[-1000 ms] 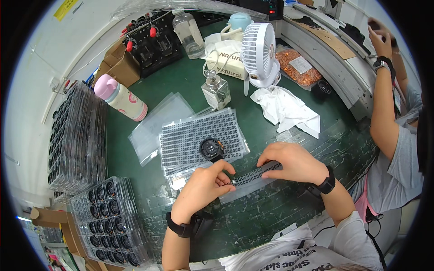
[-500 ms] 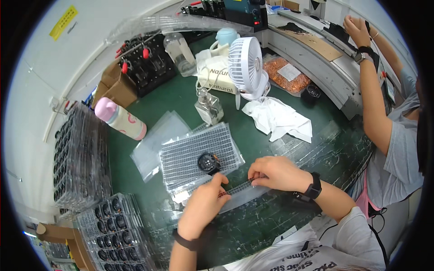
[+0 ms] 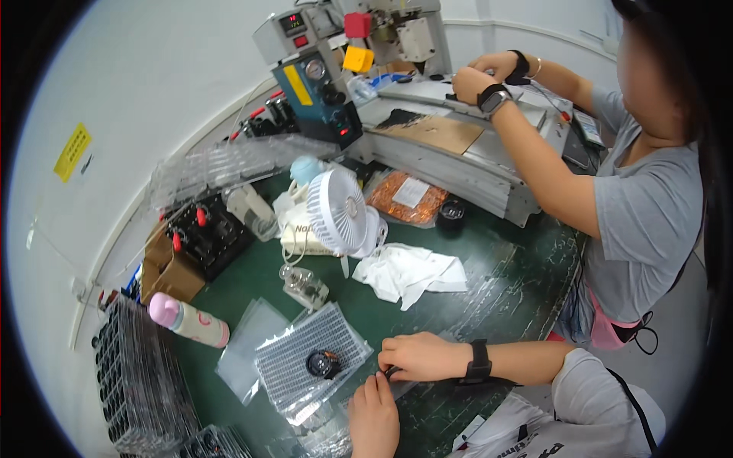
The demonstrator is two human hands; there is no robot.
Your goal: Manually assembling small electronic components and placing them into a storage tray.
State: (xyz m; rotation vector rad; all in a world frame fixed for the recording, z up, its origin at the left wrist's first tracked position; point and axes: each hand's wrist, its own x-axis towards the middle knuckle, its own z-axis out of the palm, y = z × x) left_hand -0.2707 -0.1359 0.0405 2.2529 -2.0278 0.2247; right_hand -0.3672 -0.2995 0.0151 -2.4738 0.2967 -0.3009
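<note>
At the lower middle of the bench, the fingertips of my left hand (image 3: 374, 416) and my right hand (image 3: 427, 357) meet, both pinched. Between them a small dark bit of a sticker strip (image 3: 392, 372) shows; its pale clear backing passes under my right hand, and the fingers hide most of it. Just left of my hands lies a stack of clear sheets (image 3: 286, 353) printed with rows of small black stickers. On that stack rests a round black part (image 3: 323, 365) with some copper colour. Plain clear sheets (image 3: 248, 362) are spread beside it.
A pink-lidded bottle (image 3: 188, 320), a glass bottle (image 3: 304, 287), a white fan (image 3: 340, 210) and a white cloth (image 3: 412, 273) stand or lie beyond. Stacked clear trays (image 3: 145, 374) fill the left side. At right a co-worker's arm (image 3: 546, 164) reaches over a machine bed (image 3: 450, 172).
The view has swung up and right, bringing the machine and co-worker further in. My hands, earlier apart along the sticker strip, have come together, and the strip is now mostly covered.
</note>
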